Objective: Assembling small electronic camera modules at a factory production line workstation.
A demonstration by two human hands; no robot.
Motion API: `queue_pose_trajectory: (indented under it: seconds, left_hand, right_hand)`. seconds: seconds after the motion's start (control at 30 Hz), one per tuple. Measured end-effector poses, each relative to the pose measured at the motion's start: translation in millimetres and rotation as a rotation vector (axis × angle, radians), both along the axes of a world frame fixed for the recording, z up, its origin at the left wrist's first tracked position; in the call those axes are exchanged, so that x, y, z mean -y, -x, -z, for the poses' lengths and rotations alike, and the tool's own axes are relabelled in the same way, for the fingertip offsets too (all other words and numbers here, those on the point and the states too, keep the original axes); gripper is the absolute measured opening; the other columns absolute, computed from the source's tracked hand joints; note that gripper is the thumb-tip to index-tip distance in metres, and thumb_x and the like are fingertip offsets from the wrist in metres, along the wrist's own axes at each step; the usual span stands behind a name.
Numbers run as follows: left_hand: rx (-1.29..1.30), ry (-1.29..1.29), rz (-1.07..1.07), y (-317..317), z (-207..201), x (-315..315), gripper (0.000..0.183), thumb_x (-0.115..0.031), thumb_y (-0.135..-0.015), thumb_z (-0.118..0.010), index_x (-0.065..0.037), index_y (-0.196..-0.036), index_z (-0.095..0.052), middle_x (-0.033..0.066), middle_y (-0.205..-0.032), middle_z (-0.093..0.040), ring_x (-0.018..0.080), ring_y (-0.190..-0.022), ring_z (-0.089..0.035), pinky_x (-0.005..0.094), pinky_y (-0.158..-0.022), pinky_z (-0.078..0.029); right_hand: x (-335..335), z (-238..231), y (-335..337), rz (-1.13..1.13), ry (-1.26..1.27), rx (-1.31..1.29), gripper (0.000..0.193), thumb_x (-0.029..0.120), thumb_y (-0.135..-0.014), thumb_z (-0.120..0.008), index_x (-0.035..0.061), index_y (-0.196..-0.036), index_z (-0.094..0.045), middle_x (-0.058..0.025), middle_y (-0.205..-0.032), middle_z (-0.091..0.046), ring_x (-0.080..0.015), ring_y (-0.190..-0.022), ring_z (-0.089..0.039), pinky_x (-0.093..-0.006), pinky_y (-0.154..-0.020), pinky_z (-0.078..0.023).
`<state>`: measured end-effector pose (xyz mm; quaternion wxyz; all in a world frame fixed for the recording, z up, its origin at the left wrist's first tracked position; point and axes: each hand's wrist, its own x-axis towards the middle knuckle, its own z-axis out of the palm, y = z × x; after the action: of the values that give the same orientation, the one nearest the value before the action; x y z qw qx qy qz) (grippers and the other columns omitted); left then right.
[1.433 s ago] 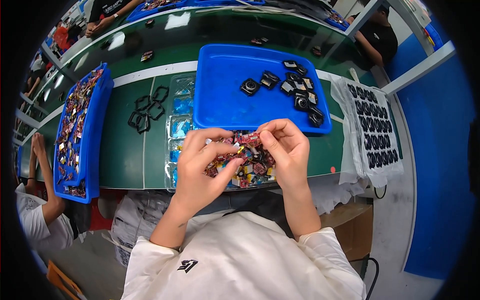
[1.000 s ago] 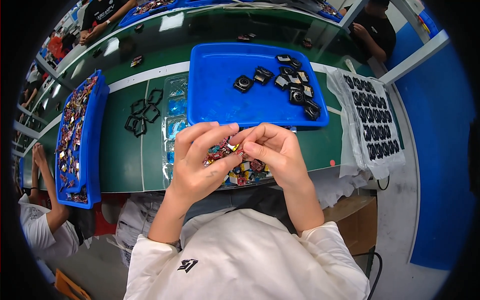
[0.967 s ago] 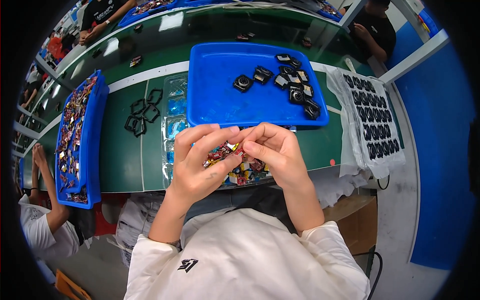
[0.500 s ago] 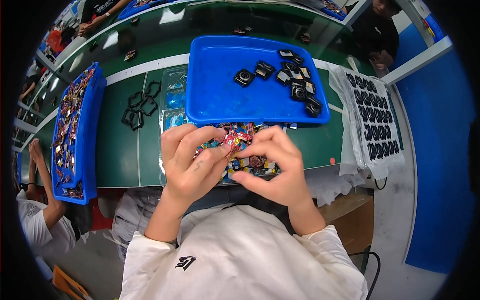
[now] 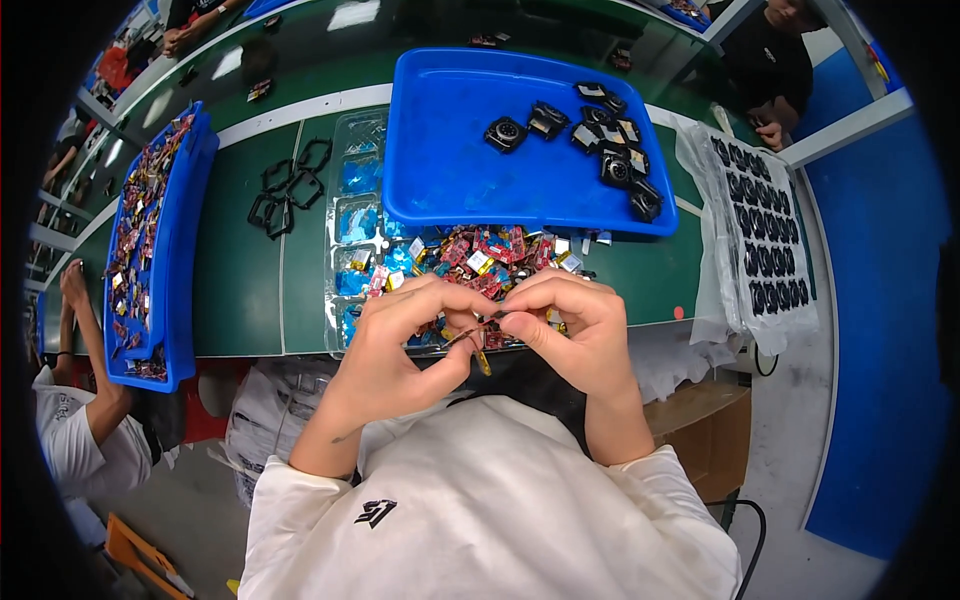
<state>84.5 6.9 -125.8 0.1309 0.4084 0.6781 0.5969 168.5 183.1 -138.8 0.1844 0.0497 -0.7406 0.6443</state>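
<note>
My left hand (image 5: 408, 335) is closed, its fingertips pinching a thin reddish circuit board (image 5: 466, 336) with a yellow strip (image 5: 484, 363) hanging below it. My right hand (image 5: 580, 330) is closed too. Thumb and forefinger grip a tiny dark part (image 5: 499, 315) at the board's right end; its exact kind is too small to make out. Beneath and beyond the hands lies a heap of red circuit boards and small batteries (image 5: 490, 250), partly covered by my fingers. It spreads over a clear compartment tray (image 5: 337, 210) whose left cells show blue film.
Beyond the heap, a blue tray (image 5: 440, 130) holds several black watch cases (image 5: 505, 134). Black frames (image 5: 303, 187) lie to the left, beside a blue bin (image 5: 180, 270) full of boards. At right, watch-shaped parts (image 5: 765, 230) stand in rows on white sheeting. Other people sit around the line.
My hands have come down and nearer to my body, away from the heap, and meet at the board. More of the heap shows. The whole view has shifted slightly.
</note>
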Motion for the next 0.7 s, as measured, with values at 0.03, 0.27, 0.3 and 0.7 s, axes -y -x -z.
queue_pose_trajectory:
  seconds: [0.03, 0.27, 0.3, 0.7]
  left_hand:
    - [-0.004, -0.007, 0.021, 0.5, 2.2, 1.0, 0.025, 0.005, -0.066, -0.06, -0.001, -0.09, -0.063, 0.0059, -0.077, -0.065, 0.0172, -0.07, -0.061, 0.0283, -0.071, -0.044]
    - [0.221, -0.129, -0.03, -10.3, 8.8, -0.1, 0.021, 0.007, -0.069, -0.06, 0.001, -0.089, -0.063, 0.0072, -0.079, -0.062, 0.0141, -0.072, -0.055, 0.0269, -0.069, -0.044]
    - [0.222, -0.13, -0.031, -11.3, 9.7, -0.3, 0.021, 0.007, -0.069, -0.06, 0.001, -0.089, -0.063, 0.0072, -0.079, -0.062, 0.0141, -0.072, -0.055, 0.0269, -0.069, -0.044]
    - [0.407, -0.164, 0.029, -17.7, 12.0, 6.1, 0.009, 0.004, -0.077, -0.068, 0.003, -0.086, -0.064, 0.0057, -0.083, -0.06, 0.0095, -0.075, -0.057, 0.0212, -0.066, -0.047]
  right_hand:
    - [0.7, 0.1, 0.0, 0.012, -0.021, -0.022, 0.008, 0.002, -0.075, -0.071, 0.0002, -0.082, -0.067, -0.0061, -0.078, -0.064, -0.0064, -0.06, -0.054, -0.0199, -0.052, -0.042]
    - [2.6, 1.4, -1.6, 0.045, 0.03, -0.05, 0.008, 0.0, -0.075, -0.071, -0.0006, -0.082, -0.067, -0.0067, -0.078, -0.064, -0.0072, -0.061, -0.055, -0.0195, -0.054, -0.043]
    - [2.3, 1.8, -2.1, 0.045, 0.03, -0.049, 0.008, 0.0, -0.075, -0.071, -0.0006, -0.082, -0.067, -0.0067, -0.078, -0.064, -0.0072, -0.061, -0.055, -0.0195, -0.054, -0.043]
    - [1.2, 8.3, -5.0, -0.255, 0.396, 0.022, 0.009, 0.0, -0.078, -0.07, -0.0043, -0.076, -0.062, -0.0113, -0.078, -0.064, -0.012, -0.066, -0.059, -0.0222, -0.059, -0.048]
